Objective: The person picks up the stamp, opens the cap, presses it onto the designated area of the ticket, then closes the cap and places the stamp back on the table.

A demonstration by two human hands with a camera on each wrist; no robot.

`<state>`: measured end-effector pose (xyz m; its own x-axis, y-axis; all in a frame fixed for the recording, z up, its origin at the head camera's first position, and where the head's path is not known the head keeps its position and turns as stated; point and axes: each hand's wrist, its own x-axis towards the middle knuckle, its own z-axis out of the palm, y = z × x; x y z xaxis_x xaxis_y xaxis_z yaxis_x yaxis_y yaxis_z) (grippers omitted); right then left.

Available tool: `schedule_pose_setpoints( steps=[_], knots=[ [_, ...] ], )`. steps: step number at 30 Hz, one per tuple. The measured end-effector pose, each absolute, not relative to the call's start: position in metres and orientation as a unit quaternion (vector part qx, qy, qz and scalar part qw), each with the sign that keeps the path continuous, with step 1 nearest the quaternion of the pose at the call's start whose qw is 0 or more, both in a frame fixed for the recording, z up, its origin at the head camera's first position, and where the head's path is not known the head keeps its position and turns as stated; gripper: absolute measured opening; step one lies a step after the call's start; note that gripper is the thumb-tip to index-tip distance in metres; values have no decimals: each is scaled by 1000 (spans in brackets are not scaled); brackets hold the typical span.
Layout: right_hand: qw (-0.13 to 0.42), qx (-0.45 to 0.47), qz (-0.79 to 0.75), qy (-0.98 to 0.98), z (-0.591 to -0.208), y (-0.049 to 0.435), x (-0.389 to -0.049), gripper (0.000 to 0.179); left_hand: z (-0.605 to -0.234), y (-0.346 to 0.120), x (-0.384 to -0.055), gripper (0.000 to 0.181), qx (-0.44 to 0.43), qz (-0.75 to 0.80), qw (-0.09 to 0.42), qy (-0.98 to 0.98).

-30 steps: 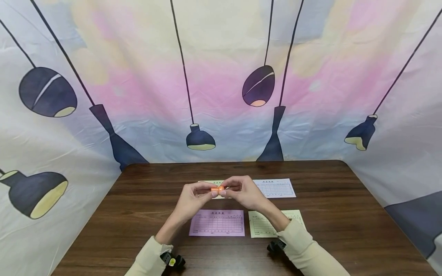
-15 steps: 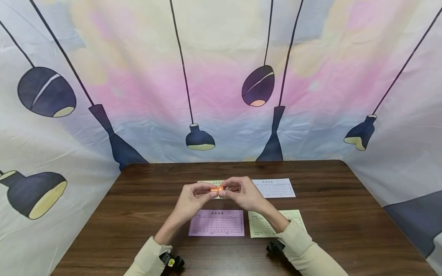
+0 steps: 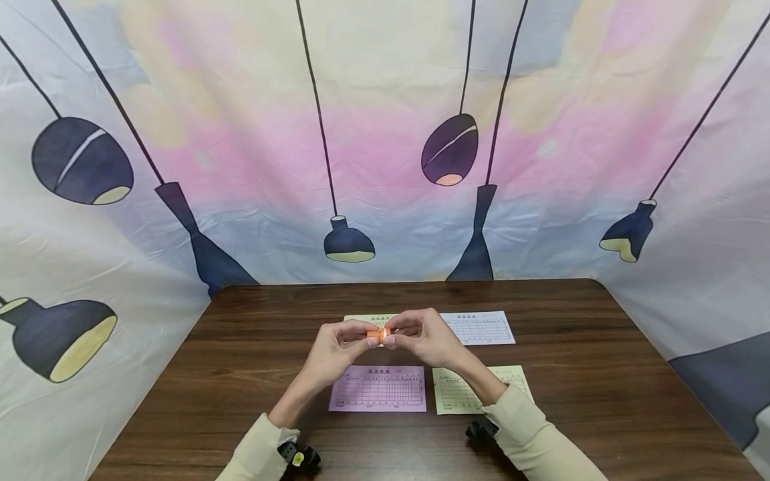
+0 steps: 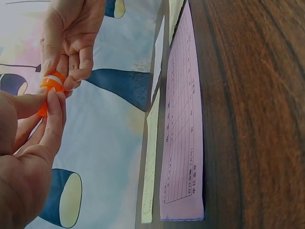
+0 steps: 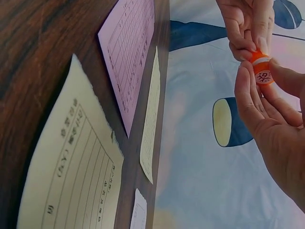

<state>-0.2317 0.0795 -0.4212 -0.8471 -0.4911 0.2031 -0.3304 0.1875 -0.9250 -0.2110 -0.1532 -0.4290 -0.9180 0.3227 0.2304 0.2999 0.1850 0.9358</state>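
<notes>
A small orange stamp (image 3: 377,335), a short cylinder with a white band, is held level above the table between both hands. My left hand (image 3: 333,349) pinches its left end between thumb and fingers. The right end sits between the thumb and fingers of my right hand (image 3: 430,339). In the left wrist view the white band on the stamp (image 4: 53,80) lies between orange parts. A round end face with dark characters on the stamp (image 5: 263,76) is turned toward the right wrist camera. Fingers cover much of its body.
On the brown wooden table (image 3: 252,354) lie several printed slips: a purple slip (image 3: 377,389), a yellow slip (image 3: 454,391) under the right forearm, a white slip (image 3: 481,327), and a pale green slip (image 3: 363,318) partly behind the hands. A patterned cloth (image 3: 385,147) hangs behind.
The stamp has turned slightly in the fingers, and a pale patch now shows near its right end. Both hands have shifted only a little; the slips have stayed put.
</notes>
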Motion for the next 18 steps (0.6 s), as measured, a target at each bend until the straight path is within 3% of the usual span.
schedule_pose_setpoints(
  steps=[18],
  knots=[
    [75,-250,-572,777,-415,75,-228,26,-426,-180,-218,22,158,569,-23,806]
  ],
)
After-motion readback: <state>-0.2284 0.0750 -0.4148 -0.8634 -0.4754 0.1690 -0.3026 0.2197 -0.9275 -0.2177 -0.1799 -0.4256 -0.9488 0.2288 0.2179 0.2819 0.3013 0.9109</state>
